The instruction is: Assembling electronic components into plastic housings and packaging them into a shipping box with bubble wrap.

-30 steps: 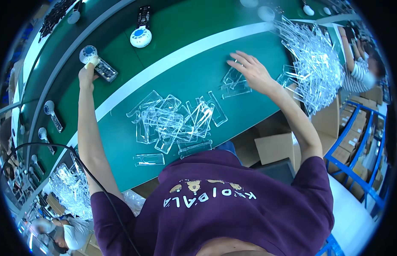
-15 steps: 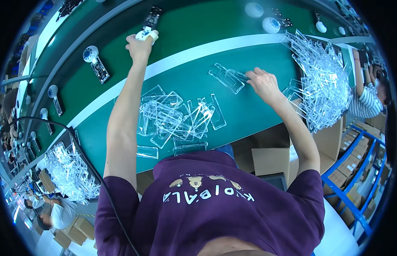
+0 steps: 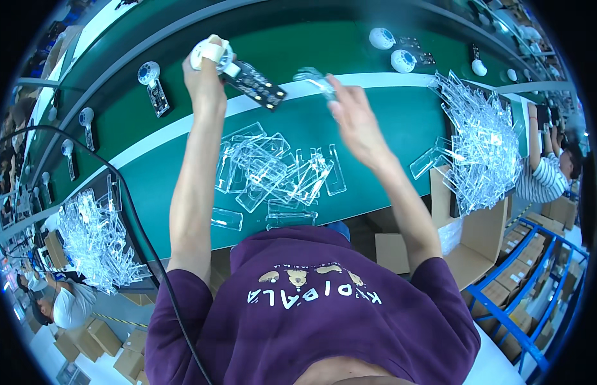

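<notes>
Near the top centre, the left hand (image 3: 205, 80) is clamped on a white round-headed part with a dark circuit board (image 3: 247, 76), the right hand (image 3: 353, 119) pinches one clear plastic cover (image 3: 314, 78) beside it, not yet joined, many covers (image 3: 272, 170) waiting on the green surface (image 3: 388, 122)

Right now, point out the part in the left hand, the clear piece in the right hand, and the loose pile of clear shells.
white-and-black part (image 3: 247, 76), head view, dark board
clear piece (image 3: 313, 77), head view, its middle
clear shell pile (image 3: 272, 172), head view, centre
</notes>
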{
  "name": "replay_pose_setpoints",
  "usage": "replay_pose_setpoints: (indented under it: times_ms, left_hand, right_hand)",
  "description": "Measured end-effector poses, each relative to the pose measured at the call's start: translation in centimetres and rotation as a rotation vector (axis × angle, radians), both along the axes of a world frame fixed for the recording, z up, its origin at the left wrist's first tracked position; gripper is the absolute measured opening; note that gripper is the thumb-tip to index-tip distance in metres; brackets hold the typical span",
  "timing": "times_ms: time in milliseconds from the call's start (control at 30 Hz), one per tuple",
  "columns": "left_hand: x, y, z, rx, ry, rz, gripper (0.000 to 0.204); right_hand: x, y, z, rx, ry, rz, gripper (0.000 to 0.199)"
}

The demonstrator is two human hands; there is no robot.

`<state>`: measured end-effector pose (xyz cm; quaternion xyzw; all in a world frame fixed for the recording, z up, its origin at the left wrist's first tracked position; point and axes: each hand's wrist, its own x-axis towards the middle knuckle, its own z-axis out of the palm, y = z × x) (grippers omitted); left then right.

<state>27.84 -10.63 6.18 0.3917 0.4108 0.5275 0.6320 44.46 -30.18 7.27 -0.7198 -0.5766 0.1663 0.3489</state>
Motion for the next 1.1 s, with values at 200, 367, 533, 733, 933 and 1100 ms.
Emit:
replay_pose_setpoints:
  times_ms: [200, 367, 533, 733, 933, 1100]
  left_hand:
    - [0.1, -3.3, 0.3, -0.058, -0.039, -0.057, 0.034]
    - [-0.4, -3.4, -0.2, -0.025, -0.009, 0.008, 0.04]
    - [-0.7, -4.1, 1.2, -0.016, 0.004, 0.091, 0.044]
    - [-1.2, -4.5, -1.5, -0.137, -0.495, -0.329, 0.044]
    - [-1.3, -6.3, -0.5, -0.174, -0.274, -0.3, 0.04]
    - [-0.6, -10.3, 1.6, 0.399, 0.05, -0.282, 0.038]
  right_hand:
    - [-7.5, 3.8, -0.9, 0.18, -0.291, -0.032, 0.05]
    - [-8.9, 4.2, -1.6, 0.186, -0.32, -0.082, 0.051]
    - [-8.2, 3.5, -2.9, 0.203, -0.171, -0.021, 0.054]
    - [-7.1, 3.2, -2.3, 0.176, 0.046, 0.031, 0.056]
    - [-6.9, 3.5, -3.7, 0.185, 0.566, -0.092, 0.046]
    - [-6.9, 5.9, -4.0, 0.246, 1.514, -0.523, 0.039]
